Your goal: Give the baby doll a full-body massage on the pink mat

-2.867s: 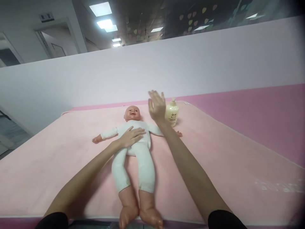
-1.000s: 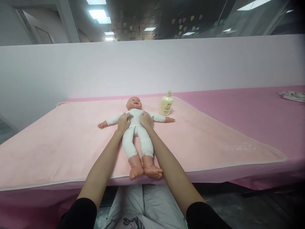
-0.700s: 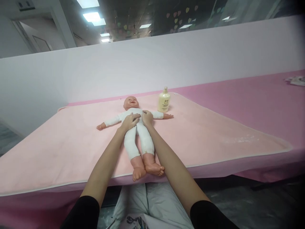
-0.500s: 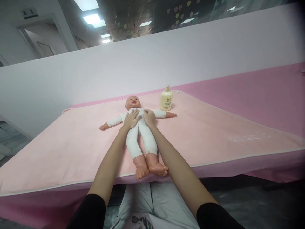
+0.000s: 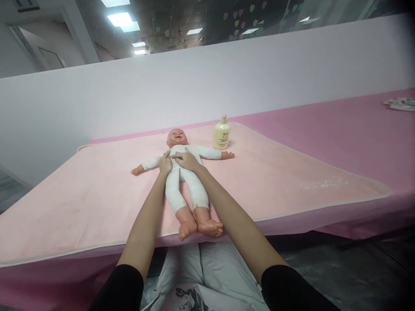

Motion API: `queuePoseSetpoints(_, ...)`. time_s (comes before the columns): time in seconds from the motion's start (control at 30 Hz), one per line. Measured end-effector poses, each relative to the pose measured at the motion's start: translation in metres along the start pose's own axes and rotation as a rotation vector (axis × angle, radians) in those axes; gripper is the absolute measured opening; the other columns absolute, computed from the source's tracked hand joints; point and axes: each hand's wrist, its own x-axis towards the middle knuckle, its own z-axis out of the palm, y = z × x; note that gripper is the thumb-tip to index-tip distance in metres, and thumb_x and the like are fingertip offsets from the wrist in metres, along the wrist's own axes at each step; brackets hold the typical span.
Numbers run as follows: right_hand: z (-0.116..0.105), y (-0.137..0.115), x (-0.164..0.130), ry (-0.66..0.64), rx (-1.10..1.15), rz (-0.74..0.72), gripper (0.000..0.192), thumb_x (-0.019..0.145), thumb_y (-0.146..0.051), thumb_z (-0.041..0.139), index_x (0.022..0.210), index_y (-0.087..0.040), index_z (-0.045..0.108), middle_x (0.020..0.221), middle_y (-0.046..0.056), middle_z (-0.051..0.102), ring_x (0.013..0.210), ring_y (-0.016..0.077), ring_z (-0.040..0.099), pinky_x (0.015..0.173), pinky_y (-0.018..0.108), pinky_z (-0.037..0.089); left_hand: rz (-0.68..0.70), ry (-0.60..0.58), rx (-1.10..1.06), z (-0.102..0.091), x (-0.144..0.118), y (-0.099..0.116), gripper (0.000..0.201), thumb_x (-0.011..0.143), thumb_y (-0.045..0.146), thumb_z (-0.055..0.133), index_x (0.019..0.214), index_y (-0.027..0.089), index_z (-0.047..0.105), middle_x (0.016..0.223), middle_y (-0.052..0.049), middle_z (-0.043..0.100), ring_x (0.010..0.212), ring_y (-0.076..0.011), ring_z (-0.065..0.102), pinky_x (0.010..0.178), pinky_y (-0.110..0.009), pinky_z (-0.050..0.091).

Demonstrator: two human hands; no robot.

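Note:
A baby doll [image 5: 188,185] with a white cloth body lies on its back, arms spread and feet toward me. My left hand [image 5: 165,162] holds the side of its torso, the fingers partly hidden and curved round it. Across the doll's belly rests my right hand [image 5: 187,160], lying flat with its fingers stretched out and apart. Just beyond the doll's arm on the right, a pale yellow pump bottle [image 5: 222,134] stands upright, touched by neither hand.
Under the doll a light pink towel [image 5: 279,181] covers much of the table, over a darker pink cover [image 5: 340,134]. A white wall [image 5: 207,86] rises behind it. Part of a patterned cloth-like item [image 5: 400,103] shows at the far right.
My left hand has shifted from lying flat on the doll's chest to its side. My right hand has moved from the opposite side onto the belly and its fingers have straightened.

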Motion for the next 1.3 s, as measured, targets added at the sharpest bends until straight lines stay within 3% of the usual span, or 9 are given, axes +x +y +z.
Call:
queuePoseSetpoints(0.13,-0.002,-0.003,0.004,-0.123,-0.219,0.115,0.040,0.093,-0.029,0.039,0.130,-0.026,0.054,0.144,0.001,0.044,0.140,0.0202,0.028,0.115,0.054,0.002,0.057,0.040,-0.042,0.003,0.000,-0.006,0.048,0.084,0.016,0.033,0.122,0.013,0.061,0.131,-0.007,0.059,0.129,-0.0180,0.048,0.113,-0.036,0.035)
queuePoseSetpoints(0.3,0.001,-0.001,0.011,-0.062,-0.272,0.269,0.049,0.095,-0.038,0.035,0.140,-0.020,0.039,0.149,0.007,0.036,0.142,0.0217,0.022,0.114,0.057,0.001,0.085,0.083,-0.038,0.001,-0.005,-0.004,0.044,0.085,0.015,0.036,0.119,0.017,0.063,0.128,-0.004,0.062,0.122,-0.0168,0.055,0.109,-0.035,0.041)
queuePoseSetpoints(0.47,-0.001,0.004,0.010,0.071,-0.241,0.486,0.056,0.095,-0.045,0.031,0.140,-0.013,0.037,0.149,0.015,0.033,0.140,0.0251,0.024,0.112,0.057,0.002,0.226,0.060,-0.074,-0.005,-0.014,0.007,0.039,0.073,0.003,0.035,0.081,0.017,0.071,0.110,-0.005,0.071,0.111,-0.0156,0.062,0.104,-0.035,0.045)
queuePoseSetpoints(0.63,-0.009,0.014,-0.001,0.239,-0.148,0.657,0.045,0.096,-0.027,0.021,0.120,-0.008,0.054,0.127,0.019,0.056,0.125,0.0253,0.047,0.112,0.052,0.010,0.385,0.009,-0.079,-0.005,-0.023,0.024,0.031,0.064,0.003,0.038,0.058,0.019,0.064,0.078,-0.001,0.074,0.090,-0.0144,0.069,0.112,-0.041,0.036)
queuePoseSetpoints(0.73,-0.012,0.020,-0.006,0.299,-0.084,0.673,0.045,0.095,-0.021,0.019,0.114,-0.010,0.058,0.115,0.016,0.064,0.114,0.0214,0.056,0.114,0.044,0.012,0.480,-0.151,-0.058,-0.004,-0.027,0.036,0.034,0.070,0.007,0.039,0.069,0.020,0.070,0.081,0.000,0.074,0.091,-0.0144,0.069,0.112,-0.038,0.037)
queuePoseSetpoints(0.9,-0.013,0.025,-0.005,0.380,-0.023,0.685,0.044,0.094,-0.019,0.022,0.115,-0.012,0.060,0.116,0.013,0.064,0.113,0.0198,0.056,0.114,0.038,0.015,0.526,-0.384,0.179,-0.003,-0.028,0.049,0.036,0.087,0.023,0.039,0.106,0.027,0.069,0.118,0.003,0.067,0.116,-0.0170,0.059,0.119,-0.045,0.020)
queuePoseSetpoints(1.03,-0.013,0.027,-0.004,0.409,0.005,0.680,0.043,0.093,-0.019,0.023,0.107,-0.014,0.064,0.111,0.011,0.067,0.107,0.0198,0.058,0.111,0.037,0.020,0.502,-0.432,0.286,-0.001,-0.024,0.049,0.040,0.092,0.029,0.034,0.123,0.029,0.060,0.135,0.001,0.055,0.131,-0.0169,0.046,0.119,-0.048,0.014)
queuePoseSetpoints(1.13,-0.015,0.027,-0.004,0.422,0.012,0.681,0.042,0.092,-0.018,0.026,0.104,-0.015,0.065,0.110,0.010,0.067,0.105,0.0196,0.058,0.108,0.036,0.024,0.473,-0.455,0.355,0.001,-0.019,0.047,0.043,0.093,0.036,0.035,0.133,0.032,0.050,0.150,0.001,0.037,0.143,-0.0187,0.027,0.118,-0.051,0.010)
queuePoseSetpoints(1.3,-0.018,0.020,-0.007,0.440,0.008,0.668,0.040,0.089,-0.017,0.030,0.107,-0.014,0.066,0.110,0.009,0.068,0.105,0.0190,0.058,0.101,0.031,0.033,0.316,-0.351,0.400,0.008,-0.012,0.044,0.051,0.091,0.047,0.038,0.140,0.032,0.041,0.155,-0.003,0.025,0.146,-0.0245,0.016,0.115,-0.060,0.006)
